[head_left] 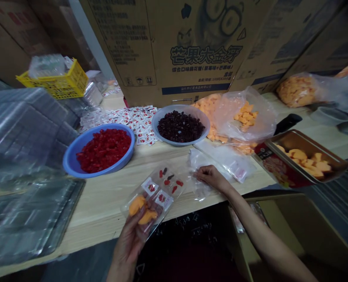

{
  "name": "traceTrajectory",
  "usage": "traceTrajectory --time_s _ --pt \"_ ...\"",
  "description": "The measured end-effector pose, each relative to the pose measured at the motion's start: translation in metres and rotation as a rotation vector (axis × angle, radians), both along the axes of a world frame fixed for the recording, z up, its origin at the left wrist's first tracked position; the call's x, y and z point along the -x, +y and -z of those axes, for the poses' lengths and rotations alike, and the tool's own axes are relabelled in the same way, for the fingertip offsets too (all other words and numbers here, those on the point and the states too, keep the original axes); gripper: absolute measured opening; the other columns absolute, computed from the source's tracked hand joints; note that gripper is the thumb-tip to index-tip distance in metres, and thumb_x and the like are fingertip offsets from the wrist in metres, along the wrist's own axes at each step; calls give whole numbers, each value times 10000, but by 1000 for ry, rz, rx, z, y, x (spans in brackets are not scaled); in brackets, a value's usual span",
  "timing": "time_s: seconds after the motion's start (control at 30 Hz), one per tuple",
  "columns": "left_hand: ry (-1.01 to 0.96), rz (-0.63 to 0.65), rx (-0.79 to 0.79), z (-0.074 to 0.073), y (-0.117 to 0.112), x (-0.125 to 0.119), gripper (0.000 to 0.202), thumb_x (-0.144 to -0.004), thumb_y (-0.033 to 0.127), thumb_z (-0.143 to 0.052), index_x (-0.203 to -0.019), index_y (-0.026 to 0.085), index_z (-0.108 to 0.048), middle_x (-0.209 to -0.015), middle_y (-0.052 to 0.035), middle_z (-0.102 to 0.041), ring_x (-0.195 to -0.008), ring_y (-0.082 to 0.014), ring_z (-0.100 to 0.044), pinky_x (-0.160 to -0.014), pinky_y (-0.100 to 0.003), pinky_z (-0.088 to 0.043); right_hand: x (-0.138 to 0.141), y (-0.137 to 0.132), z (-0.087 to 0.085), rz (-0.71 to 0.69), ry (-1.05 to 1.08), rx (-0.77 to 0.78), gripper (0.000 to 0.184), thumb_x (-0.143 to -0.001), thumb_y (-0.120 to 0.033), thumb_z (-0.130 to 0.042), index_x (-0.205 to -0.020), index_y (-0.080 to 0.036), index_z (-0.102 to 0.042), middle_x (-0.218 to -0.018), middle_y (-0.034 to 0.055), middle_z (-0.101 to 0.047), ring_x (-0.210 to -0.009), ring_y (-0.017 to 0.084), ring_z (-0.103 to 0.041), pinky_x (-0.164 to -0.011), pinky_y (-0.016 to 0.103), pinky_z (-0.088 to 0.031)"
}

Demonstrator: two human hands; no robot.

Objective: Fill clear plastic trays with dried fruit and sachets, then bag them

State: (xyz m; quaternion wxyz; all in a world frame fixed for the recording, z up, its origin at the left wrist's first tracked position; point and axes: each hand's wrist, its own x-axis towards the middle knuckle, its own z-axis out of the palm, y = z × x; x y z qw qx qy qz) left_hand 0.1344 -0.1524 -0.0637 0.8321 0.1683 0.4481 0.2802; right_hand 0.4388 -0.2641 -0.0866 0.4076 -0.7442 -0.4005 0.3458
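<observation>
My left hand [132, 239] grips a clear plastic tray [155, 204] by its near end, tilted over the table's front edge. Inside the tray lie orange candy pieces [144, 213] at the near end, two small white printed sachets [163, 198] in the middle, and several red and dark gummies [167, 182] at the far end. To the right, my right hand [211, 177] pinches the edge of a clear plastic bag [201, 191], its fingers closed together. More flat clear bags [229, 158] lie just beyond that hand.
A blue bowl [71, 161] of red gummies and a pale bowl [155, 127] of dark ones stand behind. Sachets [118, 117] lie between. Orange candies fill a bag [246, 117] and a tin [282, 172]. Stacked trays [27, 156] are left; an open carton [288, 223] is below right.
</observation>
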Motion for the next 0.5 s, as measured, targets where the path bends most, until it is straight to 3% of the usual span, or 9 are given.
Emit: traceTrajectory --time_s 0.1,0.27,0.5 --pt "-9 15 -7 1 -1 -7 551 -828 29 -635 -1356 173 -580 -1192 -162 -711 -1051 -298 -713 -888 -432 -621 3 -3 -4 -22 17 -27 419 -850 -519 -569 -623 -168 -544 -562 -35 -452 -546 95 -363 -506 222 -265" --pt "-84 69 -14 -10 -4 -19 561 -822 40 -652 -1357 199 -585 -1257 -146 -686 -1124 -305 -682 -926 -434 -603 10 -2 -3 -7 -29 -37 257 -805 -378 -596 -710 -143 -644 -654 -1 -581 -624 123 -472 -572 222 -363" --pt "-88 68 -57 -21 -4 -29 532 -830 29 -630 -1338 183 -600 -1257 -144 -691 -1057 -262 -712 -894 -395 -615 20 11 9 156 -203 3 191 -740 -261 -629 -586 -183 -548 -564 -24 -515 -569 111 -425 -542 219 -275"
